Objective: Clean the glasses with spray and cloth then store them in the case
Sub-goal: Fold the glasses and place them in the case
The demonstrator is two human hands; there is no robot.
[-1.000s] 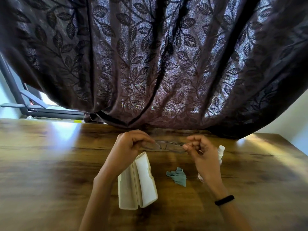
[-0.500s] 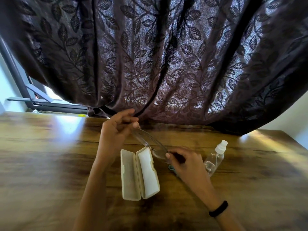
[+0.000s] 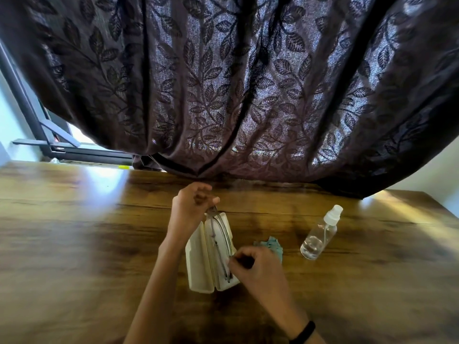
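Pinched between the fingers of both hands, the folded glasses [image 3: 219,244] lie lengthwise in the right half of the open cream case [image 3: 198,264]. At the case's far end the left hand [image 3: 191,207] closes its fingertips on one end of the frame; at the near end the right hand [image 3: 258,269] grips the other end. Just right of the case, the crumpled teal cloth [image 3: 272,245] sits partly hidden behind the right hand. Farther right of the case stands the clear spray bottle [image 3: 319,234], tilted, on the wooden table [image 3: 74,244].
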